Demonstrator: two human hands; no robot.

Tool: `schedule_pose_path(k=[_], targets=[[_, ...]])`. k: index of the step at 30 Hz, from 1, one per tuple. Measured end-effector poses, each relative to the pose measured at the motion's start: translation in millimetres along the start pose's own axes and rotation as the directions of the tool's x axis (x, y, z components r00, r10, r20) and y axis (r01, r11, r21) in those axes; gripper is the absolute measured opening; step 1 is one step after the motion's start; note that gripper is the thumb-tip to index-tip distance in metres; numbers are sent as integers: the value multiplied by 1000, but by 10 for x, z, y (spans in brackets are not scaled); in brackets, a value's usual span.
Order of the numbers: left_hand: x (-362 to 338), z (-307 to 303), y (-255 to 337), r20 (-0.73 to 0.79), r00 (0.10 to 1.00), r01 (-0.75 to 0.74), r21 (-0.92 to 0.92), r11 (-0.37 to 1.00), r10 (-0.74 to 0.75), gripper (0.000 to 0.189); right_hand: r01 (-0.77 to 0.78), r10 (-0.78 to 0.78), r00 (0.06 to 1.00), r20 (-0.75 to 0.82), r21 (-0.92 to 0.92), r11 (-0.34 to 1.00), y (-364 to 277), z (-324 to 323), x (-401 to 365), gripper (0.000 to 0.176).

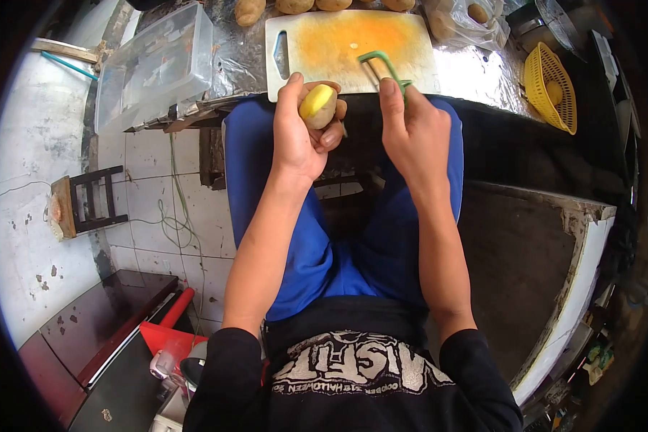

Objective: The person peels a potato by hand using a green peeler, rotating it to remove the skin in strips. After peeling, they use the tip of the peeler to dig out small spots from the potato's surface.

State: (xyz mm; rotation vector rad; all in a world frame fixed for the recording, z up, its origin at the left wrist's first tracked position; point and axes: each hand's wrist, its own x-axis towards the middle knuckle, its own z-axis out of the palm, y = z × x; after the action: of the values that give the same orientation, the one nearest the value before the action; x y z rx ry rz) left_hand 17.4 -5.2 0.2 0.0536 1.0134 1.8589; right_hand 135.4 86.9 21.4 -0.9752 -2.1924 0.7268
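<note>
A potato [322,114] rests in my left hand [299,137], its fingers wrapped round it. One strip on its upper side is bare and yellow; the rest still has brown skin. My right hand [414,126] grips a green peeler [381,63] by its handle, with the peeler's head raised over the front right of the cutting board [417,43]. Peeler and potato are apart. The white board has an orange stain and a small pale bit on it.
Several unpeeled potatoes [294,6] line the back of the counter. At left stands a clear plastic bin [158,68]. A plastic bag [464,25] and a yellow basket [547,86] with a potato inside are at right. A small stool [86,201] is on the floor.
</note>
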Motion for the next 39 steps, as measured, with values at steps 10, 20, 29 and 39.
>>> schedule_pose_path(k=[10,20,29,39], targets=[[61,-91,-73,64,991,129,-178,975,-120,29,287,-258,953,156,-207,935,-76,256,-228,43],[-96,45,-157,-117,992,-50,43,998,55,33,72,-65,997,33,-299,951,28,311,49,41],[-57,53,-101,-73,997,1,-28,1000,-4,33,-18,18,1000,-10,-92,996,-6,95,80,54],[22,156,-191,-164,982,-91,31,995,95,32,98,-117,986,120,152,984,-121,145,-83,43]])
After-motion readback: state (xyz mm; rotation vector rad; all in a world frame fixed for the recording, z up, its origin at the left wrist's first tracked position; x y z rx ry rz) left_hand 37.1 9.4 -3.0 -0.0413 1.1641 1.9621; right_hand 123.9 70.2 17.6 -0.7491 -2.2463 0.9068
